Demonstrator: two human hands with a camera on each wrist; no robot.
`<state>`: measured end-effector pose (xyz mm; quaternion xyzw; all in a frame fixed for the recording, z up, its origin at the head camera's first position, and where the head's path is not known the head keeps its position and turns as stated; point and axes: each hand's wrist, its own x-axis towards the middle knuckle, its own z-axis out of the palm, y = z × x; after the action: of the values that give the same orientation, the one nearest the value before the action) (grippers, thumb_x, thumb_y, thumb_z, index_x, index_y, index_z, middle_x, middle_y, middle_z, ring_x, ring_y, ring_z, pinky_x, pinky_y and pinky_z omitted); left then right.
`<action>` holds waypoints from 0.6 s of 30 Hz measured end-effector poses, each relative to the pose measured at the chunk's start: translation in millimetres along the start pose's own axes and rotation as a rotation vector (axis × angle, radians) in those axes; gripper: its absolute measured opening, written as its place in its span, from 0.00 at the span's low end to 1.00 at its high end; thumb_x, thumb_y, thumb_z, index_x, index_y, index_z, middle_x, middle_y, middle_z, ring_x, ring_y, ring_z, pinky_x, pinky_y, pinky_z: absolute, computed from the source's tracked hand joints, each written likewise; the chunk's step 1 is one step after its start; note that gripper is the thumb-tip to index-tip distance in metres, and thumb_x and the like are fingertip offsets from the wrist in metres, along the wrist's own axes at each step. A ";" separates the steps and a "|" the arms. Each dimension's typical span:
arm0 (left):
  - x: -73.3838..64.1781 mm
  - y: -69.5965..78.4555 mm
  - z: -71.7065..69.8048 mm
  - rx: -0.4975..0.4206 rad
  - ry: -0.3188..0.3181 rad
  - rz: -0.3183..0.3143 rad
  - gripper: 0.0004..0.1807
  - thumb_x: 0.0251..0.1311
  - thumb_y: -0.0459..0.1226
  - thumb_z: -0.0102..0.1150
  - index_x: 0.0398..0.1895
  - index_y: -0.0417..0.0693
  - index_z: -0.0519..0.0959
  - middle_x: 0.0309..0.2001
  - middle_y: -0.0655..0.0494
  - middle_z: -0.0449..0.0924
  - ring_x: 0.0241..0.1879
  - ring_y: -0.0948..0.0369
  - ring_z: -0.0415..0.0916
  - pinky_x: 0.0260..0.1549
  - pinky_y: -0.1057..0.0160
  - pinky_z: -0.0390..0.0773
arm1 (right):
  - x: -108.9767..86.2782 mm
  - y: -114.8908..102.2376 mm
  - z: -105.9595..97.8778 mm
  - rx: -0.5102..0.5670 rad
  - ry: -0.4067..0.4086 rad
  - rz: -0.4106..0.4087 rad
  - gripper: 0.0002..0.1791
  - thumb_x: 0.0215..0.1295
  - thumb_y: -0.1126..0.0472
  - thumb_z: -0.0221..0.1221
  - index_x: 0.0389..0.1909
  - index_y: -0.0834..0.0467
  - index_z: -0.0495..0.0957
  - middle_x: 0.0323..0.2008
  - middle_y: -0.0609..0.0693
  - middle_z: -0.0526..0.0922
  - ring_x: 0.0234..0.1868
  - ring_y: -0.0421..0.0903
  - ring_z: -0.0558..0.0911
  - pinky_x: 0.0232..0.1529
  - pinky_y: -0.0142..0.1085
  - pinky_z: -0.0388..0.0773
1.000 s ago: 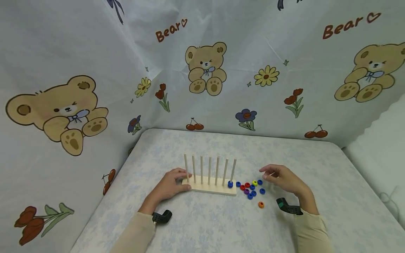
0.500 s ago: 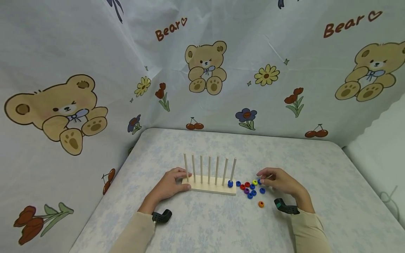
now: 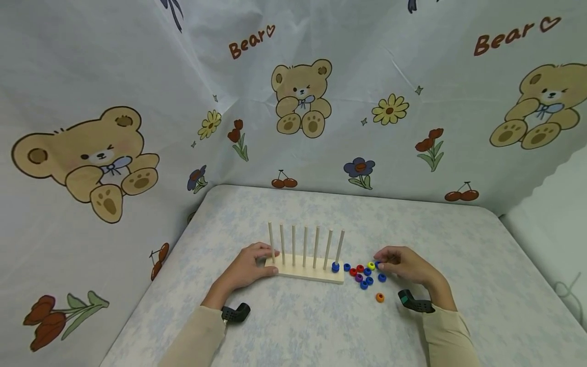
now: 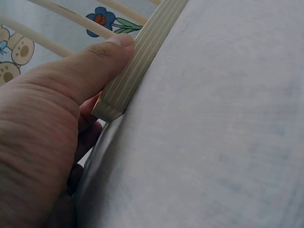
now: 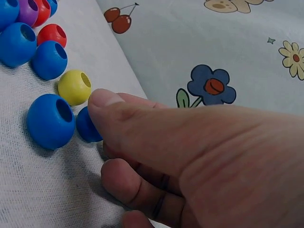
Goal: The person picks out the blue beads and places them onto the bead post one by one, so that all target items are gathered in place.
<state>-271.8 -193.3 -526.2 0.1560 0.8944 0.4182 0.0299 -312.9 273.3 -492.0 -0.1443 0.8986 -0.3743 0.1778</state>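
Note:
A pale wooden peg rack with a row of several upright pegs stands on the table. My left hand grips its left end, the thumb lying along the front edge of the base in the left wrist view. Blue beads sit low on the rightmost peg. To the right of the rack, my right hand pinches a blue bead at the table, thumb in front and a finger behind, partly covering it. Beside that bead lie a yellow bead and another blue one.
Between rack and right hand lie loose beads: red, purple and several blue. An orange bead lies nearer the front. A bear-printed cloth hangs behind the table.
My right hand has come down and a little left onto a blue bead, and its fingers have closed around it. The left hand keeps its grip on the rack.

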 end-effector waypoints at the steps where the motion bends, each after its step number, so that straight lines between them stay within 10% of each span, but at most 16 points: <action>1: 0.0 0.1 0.0 0.000 -0.001 -0.002 0.26 0.52 0.60 0.72 0.55 0.73 0.82 0.56 0.72 0.75 0.62 0.60 0.71 0.62 0.45 0.71 | 0.0 0.4 0.2 0.001 0.000 0.002 0.13 0.67 0.58 0.65 0.50 0.57 0.82 0.42 0.51 0.82 0.41 0.47 0.76 0.39 0.35 0.76; 18: 1.3 -2.5 1.1 0.008 0.005 -0.008 0.25 0.51 0.61 0.71 0.55 0.76 0.82 0.56 0.72 0.75 0.62 0.60 0.71 0.62 0.45 0.71 | 0.0 1.4 3.0 -0.030 0.012 -0.008 0.12 0.65 0.61 0.66 0.48 0.57 0.83 0.40 0.50 0.81 0.38 0.46 0.74 0.36 0.32 0.73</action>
<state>-273.5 -193.5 -528.7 0.1515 0.8968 0.4147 0.0286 -311.7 272.3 -495.0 -0.1481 0.9046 -0.3624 0.1687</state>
